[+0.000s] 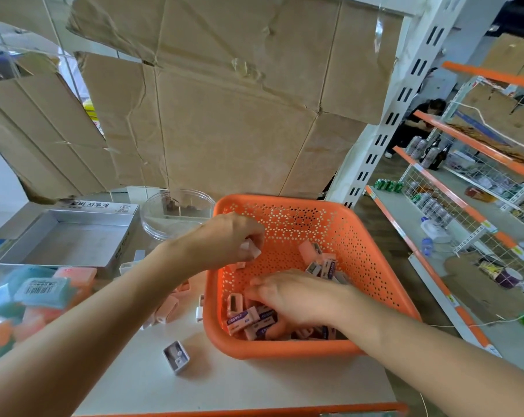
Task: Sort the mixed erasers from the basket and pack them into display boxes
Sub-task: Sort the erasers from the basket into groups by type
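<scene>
An orange perforated basket (360, 254) stands on the table with pink sleeved erasers (242, 319) and small sharpeners piled along its near and right sides. My left hand (224, 239) hovers over the basket's left rim and pinches a small pale pink piece (250, 247). Reaching into the near pile, my right hand (296, 296) has its fingers curled down among the erasers; whether it holds one is hidden. An open grey display box (68, 236) with Korean lettering lies empty at the left.
A clear round lid (176, 215) sits behind the basket. Pink pieces (167, 308) and a grey sharpener (176, 356) lie loose on the table. Wrapped teal and orange packs (41, 291) crowd the left edge. Cardboard stands behind; orange store shelves (465, 191) run along the right.
</scene>
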Action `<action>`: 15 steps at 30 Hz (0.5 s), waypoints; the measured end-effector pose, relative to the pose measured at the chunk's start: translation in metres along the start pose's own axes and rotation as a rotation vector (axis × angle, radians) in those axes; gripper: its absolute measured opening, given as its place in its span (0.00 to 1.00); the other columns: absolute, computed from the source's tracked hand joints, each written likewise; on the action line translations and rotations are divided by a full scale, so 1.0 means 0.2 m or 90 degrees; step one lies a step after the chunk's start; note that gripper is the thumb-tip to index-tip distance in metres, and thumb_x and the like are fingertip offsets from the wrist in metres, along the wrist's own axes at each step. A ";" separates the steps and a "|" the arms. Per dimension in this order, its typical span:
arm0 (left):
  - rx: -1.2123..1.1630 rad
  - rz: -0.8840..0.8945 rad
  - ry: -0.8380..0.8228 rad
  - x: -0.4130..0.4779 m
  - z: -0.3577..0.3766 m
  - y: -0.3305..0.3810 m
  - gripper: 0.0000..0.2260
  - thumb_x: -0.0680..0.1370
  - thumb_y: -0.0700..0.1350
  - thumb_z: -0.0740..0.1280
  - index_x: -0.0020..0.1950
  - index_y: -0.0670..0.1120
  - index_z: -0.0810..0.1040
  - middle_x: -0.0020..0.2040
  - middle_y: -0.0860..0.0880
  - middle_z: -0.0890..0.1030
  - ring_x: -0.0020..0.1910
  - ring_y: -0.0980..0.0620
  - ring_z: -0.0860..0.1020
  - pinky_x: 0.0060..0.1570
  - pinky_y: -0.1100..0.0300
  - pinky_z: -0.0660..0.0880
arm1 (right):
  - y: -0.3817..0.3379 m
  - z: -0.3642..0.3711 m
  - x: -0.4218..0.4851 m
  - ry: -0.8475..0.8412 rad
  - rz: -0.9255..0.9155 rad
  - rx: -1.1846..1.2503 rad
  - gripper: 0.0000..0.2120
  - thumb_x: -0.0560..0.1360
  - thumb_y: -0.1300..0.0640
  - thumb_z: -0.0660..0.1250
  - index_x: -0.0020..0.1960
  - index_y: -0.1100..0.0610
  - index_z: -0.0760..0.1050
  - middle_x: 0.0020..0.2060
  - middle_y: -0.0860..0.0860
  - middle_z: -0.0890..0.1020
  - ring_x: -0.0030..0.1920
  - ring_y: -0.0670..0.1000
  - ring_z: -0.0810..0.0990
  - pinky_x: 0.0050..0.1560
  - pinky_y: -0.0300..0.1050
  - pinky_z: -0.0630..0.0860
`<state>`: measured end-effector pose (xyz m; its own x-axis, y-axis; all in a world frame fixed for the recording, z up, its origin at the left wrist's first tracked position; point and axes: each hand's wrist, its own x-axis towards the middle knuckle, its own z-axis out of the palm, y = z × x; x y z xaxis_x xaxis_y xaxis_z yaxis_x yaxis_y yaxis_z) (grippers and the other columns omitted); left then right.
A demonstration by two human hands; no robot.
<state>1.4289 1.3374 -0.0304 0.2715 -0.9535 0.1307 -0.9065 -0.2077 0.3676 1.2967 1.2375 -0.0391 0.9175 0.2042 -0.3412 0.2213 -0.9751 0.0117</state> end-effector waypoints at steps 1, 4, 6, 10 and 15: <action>-0.003 0.005 0.009 0.00 0.00 0.00 0.05 0.72 0.41 0.69 0.46 0.47 0.78 0.44 0.56 0.78 0.42 0.59 0.72 0.42 0.67 0.66 | 0.01 0.00 0.00 0.001 0.013 0.007 0.24 0.68 0.52 0.73 0.60 0.57 0.70 0.54 0.53 0.75 0.54 0.55 0.75 0.49 0.47 0.70; -0.010 0.019 0.031 0.00 -0.01 0.00 0.05 0.72 0.41 0.69 0.47 0.46 0.79 0.45 0.55 0.78 0.42 0.59 0.72 0.39 0.71 0.64 | 0.04 -0.02 -0.03 0.033 0.074 0.047 0.20 0.68 0.52 0.72 0.56 0.56 0.72 0.52 0.52 0.76 0.51 0.54 0.76 0.49 0.47 0.72; -0.015 0.029 0.045 -0.01 -0.03 0.00 0.05 0.72 0.41 0.70 0.47 0.47 0.79 0.43 0.56 0.77 0.42 0.60 0.71 0.39 0.73 0.65 | 0.07 -0.03 -0.05 0.057 0.112 0.052 0.19 0.69 0.51 0.71 0.56 0.56 0.72 0.52 0.51 0.76 0.52 0.53 0.75 0.49 0.47 0.71; -0.016 0.068 0.103 -0.06 -0.10 0.02 0.06 0.70 0.40 0.71 0.45 0.47 0.78 0.41 0.58 0.75 0.41 0.61 0.70 0.40 0.71 0.66 | 0.11 -0.05 -0.11 0.084 0.173 0.055 0.18 0.70 0.51 0.69 0.58 0.52 0.72 0.54 0.47 0.75 0.53 0.50 0.74 0.47 0.44 0.67; -0.038 0.056 0.177 -0.20 -0.22 -0.01 0.07 0.69 0.41 0.73 0.44 0.49 0.78 0.38 0.62 0.75 0.38 0.65 0.73 0.39 0.67 0.69 | 0.13 -0.11 -0.18 0.188 0.228 0.171 0.14 0.70 0.52 0.69 0.54 0.49 0.73 0.47 0.43 0.75 0.46 0.45 0.75 0.45 0.41 0.73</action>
<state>1.4346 1.3848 0.0045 0.2777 -0.8692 0.4091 -0.9122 -0.1051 0.3960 1.2763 1.2063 -0.0059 0.9826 -0.1674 -0.0807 -0.1793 -0.9681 -0.1751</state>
